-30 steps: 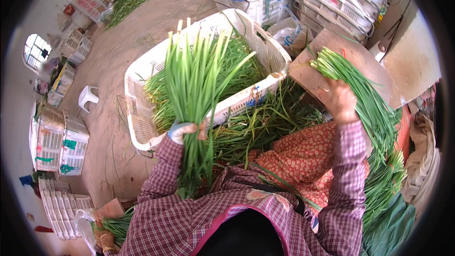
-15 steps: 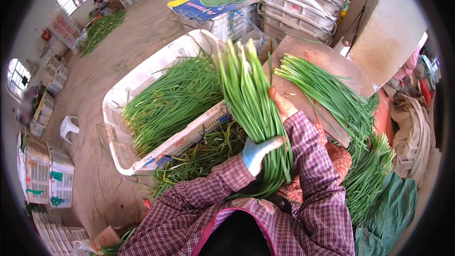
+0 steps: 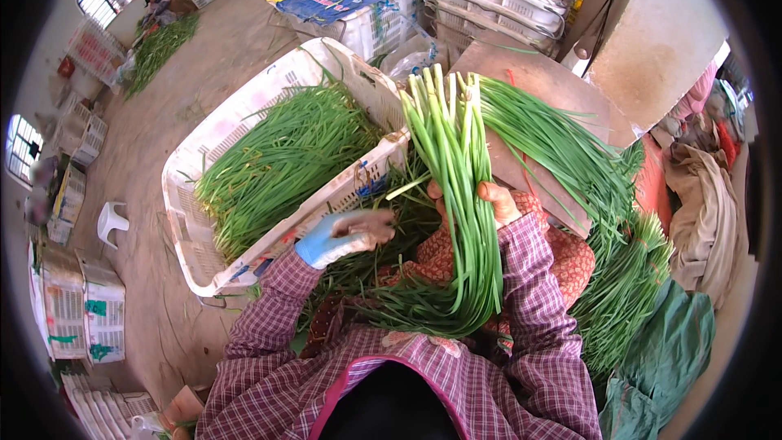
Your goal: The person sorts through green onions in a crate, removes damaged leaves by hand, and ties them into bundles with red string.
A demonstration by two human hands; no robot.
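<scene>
My right hand (image 3: 498, 202) is closed around a bunch of garlic chives (image 3: 456, 163), holding it upright over my lap, pale stem ends up and leaves drooping. One stalk juts from it to the left. My left hand (image 3: 344, 236), in a pale blue covering that leaves the fingers bare, is off the bunch to its left. Its fingers stretch out, slightly blurred, with nothing seen in them. Beyond it, a white plastic crate (image 3: 181, 253) holds a pile of chives (image 3: 285, 167). Loose, darker leaves (image 3: 411, 236) lie between the crate and my lap.
A board (image 3: 529, 69) at right bears a chive bundle (image 3: 542, 126) beside a red tie. More chives (image 3: 623, 293) lie nearer, by green sheeting (image 3: 668, 358). Stacked crates (image 3: 497, 0) stand behind. A white stool (image 3: 112, 222) is at left; another person (image 3: 159, 8) sits far off.
My left hand has let go of the bunch's lower part and moved left. The bunch has shifted slightly right, still in my right hand. The whole view has shifted a little.
</scene>
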